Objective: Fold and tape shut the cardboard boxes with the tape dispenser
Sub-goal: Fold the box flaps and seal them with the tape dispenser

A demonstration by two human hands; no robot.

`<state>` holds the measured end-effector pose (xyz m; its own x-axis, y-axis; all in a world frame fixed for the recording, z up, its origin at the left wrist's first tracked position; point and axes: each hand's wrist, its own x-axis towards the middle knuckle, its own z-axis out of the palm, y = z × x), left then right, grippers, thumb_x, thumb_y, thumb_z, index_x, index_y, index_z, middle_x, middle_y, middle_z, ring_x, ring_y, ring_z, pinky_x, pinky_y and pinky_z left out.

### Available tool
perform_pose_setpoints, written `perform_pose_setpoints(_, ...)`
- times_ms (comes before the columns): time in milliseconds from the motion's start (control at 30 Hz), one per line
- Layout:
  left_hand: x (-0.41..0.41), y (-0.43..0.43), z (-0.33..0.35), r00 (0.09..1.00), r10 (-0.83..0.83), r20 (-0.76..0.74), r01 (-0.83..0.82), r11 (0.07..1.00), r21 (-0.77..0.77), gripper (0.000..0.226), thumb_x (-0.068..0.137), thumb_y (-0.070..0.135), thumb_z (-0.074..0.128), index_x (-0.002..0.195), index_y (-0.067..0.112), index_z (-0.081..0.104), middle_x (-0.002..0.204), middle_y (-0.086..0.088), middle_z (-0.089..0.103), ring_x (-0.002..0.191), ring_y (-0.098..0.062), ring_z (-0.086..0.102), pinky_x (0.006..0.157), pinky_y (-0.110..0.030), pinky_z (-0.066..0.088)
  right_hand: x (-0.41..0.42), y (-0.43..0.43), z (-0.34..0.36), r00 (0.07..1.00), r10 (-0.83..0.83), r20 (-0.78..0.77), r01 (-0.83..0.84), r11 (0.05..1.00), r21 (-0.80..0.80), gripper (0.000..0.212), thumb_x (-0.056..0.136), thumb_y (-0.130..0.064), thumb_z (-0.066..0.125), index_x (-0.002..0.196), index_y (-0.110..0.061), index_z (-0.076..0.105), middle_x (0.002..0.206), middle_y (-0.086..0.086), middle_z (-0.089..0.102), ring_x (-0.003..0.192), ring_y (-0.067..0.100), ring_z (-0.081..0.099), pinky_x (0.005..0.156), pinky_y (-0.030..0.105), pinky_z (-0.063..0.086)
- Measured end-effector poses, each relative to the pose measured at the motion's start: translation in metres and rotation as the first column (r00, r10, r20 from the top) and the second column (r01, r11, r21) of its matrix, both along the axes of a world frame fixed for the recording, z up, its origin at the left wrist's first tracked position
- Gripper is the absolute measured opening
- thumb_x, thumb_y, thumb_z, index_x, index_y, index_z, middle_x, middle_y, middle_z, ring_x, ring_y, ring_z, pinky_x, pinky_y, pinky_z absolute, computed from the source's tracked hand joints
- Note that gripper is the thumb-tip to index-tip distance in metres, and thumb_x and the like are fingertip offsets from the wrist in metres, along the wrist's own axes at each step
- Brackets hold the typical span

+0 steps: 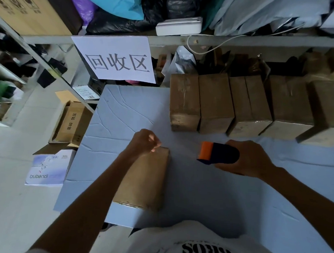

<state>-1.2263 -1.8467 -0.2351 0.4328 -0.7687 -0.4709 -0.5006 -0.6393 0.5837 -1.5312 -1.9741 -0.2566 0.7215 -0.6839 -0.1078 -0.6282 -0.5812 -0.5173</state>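
A brown cardboard box [146, 178] stands on the pale blue table sheet [126, 113] in front of me. My left hand [145, 140] sits at the box's far top edge with its fingers curled, seemingly pinching something small there; what it pinches is too small to make out. My right hand [248, 158] grips a dark tape dispenser with an orange front [214, 151], held to the right of the box and apart from it.
Several closed brown boxes [215, 105] stand in a row along the table's far right. A metal shelf [254, 37] with bags and a paper sign [117, 59] rises behind. An open carton [70, 122] and a white box [47, 168] lie on the floor at left.
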Motion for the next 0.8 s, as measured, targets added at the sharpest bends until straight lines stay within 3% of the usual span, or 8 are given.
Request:
perform_pose_setpoints(100, -0.012, -0.006, -0.004, 1.0, 0.001, -0.007, -0.002, 0.999, -0.037, 0.009, 0.084, 0.02, 0.071, 0.084, 0.014, 0.065, 0.081, -0.001, 0.066, 0.068, -0.006, 0.063, 0.062, -0.019, 0.048, -0.005, 0.001, -0.005, 0.998, -0.051, -0.043, 0.053, 0.998, 0.034, 0.048, 0.057, -0.063, 0.076, 0.088, -0.032, 0.056, 0.072, -0.018, 0.058, 0.068, 0.003, 0.057, 0.055, 0.014, 0.038)
perform_pose_setpoints(267, -0.016, -0.001, -0.017, 0.994, 0.065, 0.084, -0.058, 0.994, -0.088, 0.011, 0.082, 0.02, 0.074, 0.086, 0.019, 0.064, 0.091, 0.002, 0.064, 0.085, -0.014, 0.062, 0.077, -0.031, 0.052, -0.005, 0.001, -0.01, 0.997, -0.057, -0.058, 0.059, 0.997, 0.044, 0.053, 0.057, -0.067, 0.073, 0.092, -0.031, 0.056, 0.075, -0.016, 0.059, 0.069, 0.005, 0.058, 0.059, 0.019, 0.045)
perform_pose_setpoints(600, -0.021, 0.0, -0.028, 0.987, 0.12, 0.106, -0.103, 0.984, -0.148, 0.013, 0.082, 0.016, 0.074, 0.092, 0.012, 0.068, 0.097, -0.004, 0.069, 0.07, -0.002, 0.056, 0.054, -0.003, 0.033, 0.001, -0.006, -0.02, 0.997, -0.024, -0.068, 0.026, 0.999, 0.024, 0.057, 0.056, -0.07, 0.071, 0.091, -0.028, 0.056, 0.073, -0.015, 0.058, 0.066, 0.006, 0.057, 0.056, 0.018, 0.044)
perform_pose_setpoints(800, -0.024, 0.0, -0.029, 0.984, 0.122, 0.13, -0.101, 0.982, -0.159, 0.013, 0.083, 0.013, 0.073, 0.095, 0.009, 0.069, 0.098, -0.007, 0.07, 0.068, -0.003, 0.057, 0.045, -0.002, 0.037, 0.003, -0.007, -0.022, 0.997, -0.015, -0.075, 0.017, 0.999, 0.033, 0.055, 0.056, -0.074, 0.067, 0.089, -0.033, 0.051, 0.07, -0.019, 0.052, 0.063, 0.002, 0.053, 0.052, 0.012, 0.036)
